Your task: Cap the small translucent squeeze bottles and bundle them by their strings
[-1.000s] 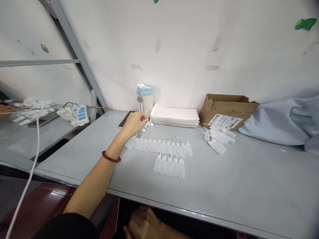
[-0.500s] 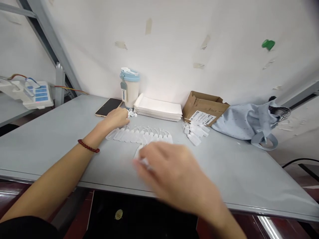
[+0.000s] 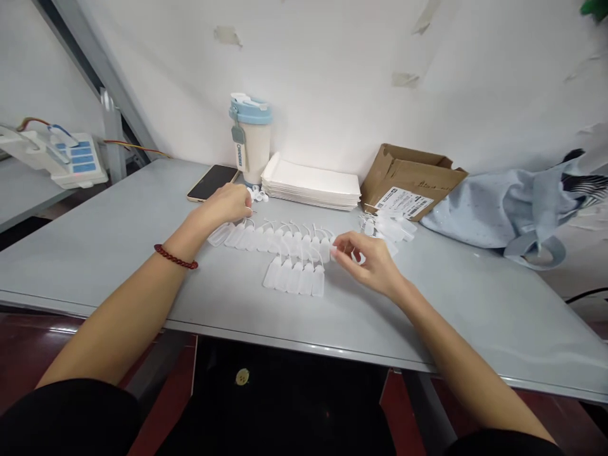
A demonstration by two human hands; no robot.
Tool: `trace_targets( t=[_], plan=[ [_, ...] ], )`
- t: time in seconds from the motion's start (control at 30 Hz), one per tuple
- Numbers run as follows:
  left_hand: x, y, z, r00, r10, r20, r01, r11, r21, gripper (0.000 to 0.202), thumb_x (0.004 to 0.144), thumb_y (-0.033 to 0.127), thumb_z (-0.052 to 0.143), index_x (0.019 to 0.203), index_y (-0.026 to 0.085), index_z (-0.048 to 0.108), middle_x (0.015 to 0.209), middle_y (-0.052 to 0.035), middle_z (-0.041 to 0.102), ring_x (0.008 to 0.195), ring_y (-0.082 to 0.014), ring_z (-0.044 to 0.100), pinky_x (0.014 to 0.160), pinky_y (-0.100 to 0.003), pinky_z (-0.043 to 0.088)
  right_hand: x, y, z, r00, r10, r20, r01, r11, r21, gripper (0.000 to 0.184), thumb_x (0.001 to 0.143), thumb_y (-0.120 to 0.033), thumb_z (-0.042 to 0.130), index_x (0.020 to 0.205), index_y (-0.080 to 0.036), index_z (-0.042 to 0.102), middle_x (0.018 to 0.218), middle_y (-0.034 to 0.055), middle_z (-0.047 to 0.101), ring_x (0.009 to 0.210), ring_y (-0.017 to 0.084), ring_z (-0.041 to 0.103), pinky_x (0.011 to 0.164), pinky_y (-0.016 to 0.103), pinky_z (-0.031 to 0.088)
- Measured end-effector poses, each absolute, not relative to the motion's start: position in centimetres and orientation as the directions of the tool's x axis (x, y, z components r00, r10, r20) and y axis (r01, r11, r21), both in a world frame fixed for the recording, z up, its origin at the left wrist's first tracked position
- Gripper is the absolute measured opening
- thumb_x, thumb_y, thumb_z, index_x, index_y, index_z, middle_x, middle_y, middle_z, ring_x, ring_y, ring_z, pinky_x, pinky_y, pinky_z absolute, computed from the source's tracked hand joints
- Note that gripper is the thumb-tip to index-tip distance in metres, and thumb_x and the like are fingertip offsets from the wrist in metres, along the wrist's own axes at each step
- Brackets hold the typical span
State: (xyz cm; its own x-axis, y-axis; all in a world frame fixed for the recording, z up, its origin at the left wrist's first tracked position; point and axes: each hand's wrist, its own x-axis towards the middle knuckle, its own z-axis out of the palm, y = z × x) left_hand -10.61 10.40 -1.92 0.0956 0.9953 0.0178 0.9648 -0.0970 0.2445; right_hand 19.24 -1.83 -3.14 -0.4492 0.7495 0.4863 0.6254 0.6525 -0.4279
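Note:
My left hand [image 3: 230,201] has its fingers curled down beside a small heap of white ring-like pieces [image 3: 257,194]. What it pinches, if anything, is hidden. My right hand [image 3: 368,261] is in a pinch, its fingertips at the right end of a long row of translucent white tags [image 3: 259,239] with thin looped strings. Whether a tag is between these fingertips I cannot tell. Nearer the table's front edge lies a shorter row of similar tags [image 3: 295,277], strings pointing away from me. Behind my right hand is a loose pile of such tags [image 3: 392,225].
At the back of the grey table [image 3: 156,209] are a phone [image 3: 213,182], a blue-lidded cup [image 3: 254,136], a stack of white envelopes [image 3: 313,183], a cardboard box [image 3: 413,180] and a light-blue cloth bag [image 3: 494,209]. A power strip [image 3: 76,158] is at the left.
My right hand has moved away from me and right, from over the front row to the right end of the long row. The front row shows fully now. My left hand stays by the rings.

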Motion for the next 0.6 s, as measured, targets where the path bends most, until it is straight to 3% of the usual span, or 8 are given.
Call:
trace_targets(
  t=[0.1, 0.2, 0.43, 0.53, 0.6],
  plan=[
    [-10.5, 10.4, -1.7, 0.102, 0.995, 0.001, 0.976, -0.101, 0.192, 0.004, 0.060, 0.020, 0.067, 0.063, 0.020, 0.066, 0.055, -0.0056, 0.062, 0.067, -0.0281, 0.065, 0.061, -0.030, 0.043, 18.9, -2.5, -2.3, -0.573, 0.751, 0.329, 0.620, 0.660, -0.425, 0.023, 0.089, -0.039, 0.056, 0.092, -0.017, 0.060, 0.071, -0.0008, 0.063, 0.050, 0.007, 0.047, 0.052, 0.022, 0.038],
    [-10.5, 10.2, -1.6, 0.120, 0.993, 0.005, 0.980, -0.119, 0.160, 0.005, 0.062, 0.021, 0.065, 0.066, 0.019, 0.067, 0.058, -0.0065, 0.064, 0.069, -0.0280, 0.065, 0.061, -0.030, 0.043, 18.5, -3.0, -2.1, -0.638, 0.736, 0.227, 0.646, 0.672, -0.363, 0.035, 0.085, -0.047, 0.060, 0.101, -0.016, 0.062, 0.072, -0.0014, 0.064, 0.049, 0.007, 0.043, 0.052, 0.023, 0.034],
    [-10.6, 10.0, -2.1, 0.172, 0.985, 0.008, 0.981, -0.172, 0.085, 0.011, 0.063, 0.021, 0.057, 0.070, 0.020, 0.066, 0.064, -0.0106, 0.064, 0.079, -0.0326, 0.065, 0.059, -0.031, 0.041, 18.1, -3.2, -1.9, -0.655, 0.753, 0.071, 0.718, 0.648, -0.253, 0.052, 0.074, -0.055, 0.069, 0.106, -0.014, 0.063, 0.074, 0.0003, 0.065, 0.053, 0.010, 0.050, 0.054, 0.025, 0.030],
    [-10.5, 9.9, -2.3, 0.183, 0.983, 0.034, 0.972, -0.186, 0.141, 0.004, 0.061, 0.021, 0.057, 0.059, 0.021, 0.060, 0.059, -0.0088, 0.061, 0.075, -0.0315, 0.064, 0.060, -0.032, 0.041, 17.9, -3.2, -2.0, -0.652, 0.757, 0.036, 0.734, 0.643, -0.219, 0.050, 0.074, -0.054, 0.069, 0.103, -0.014, 0.064, 0.070, 0.0004, 0.064, 0.056, 0.013, 0.054, 0.054, 0.025, 0.030],
    [-10.3, 9.8, -2.4, 0.151, 0.983, 0.108, 0.938, -0.177, 0.297, 0.012, 0.059, 0.021, 0.060, 0.048, 0.022, 0.054, 0.049, -0.0057, 0.055, 0.068, -0.0290, 0.063, 0.059, -0.031, 0.040, 17.8, -3.3, -2.0, -0.652, 0.758, 0.017, 0.740, 0.641, -0.204, 0.046, 0.075, -0.051, 0.069, 0.101, -0.014, 0.064, 0.067, 0.0002, 0.063, 0.056, 0.013, 0.054, 0.053, 0.025, 0.030]
  ],
)
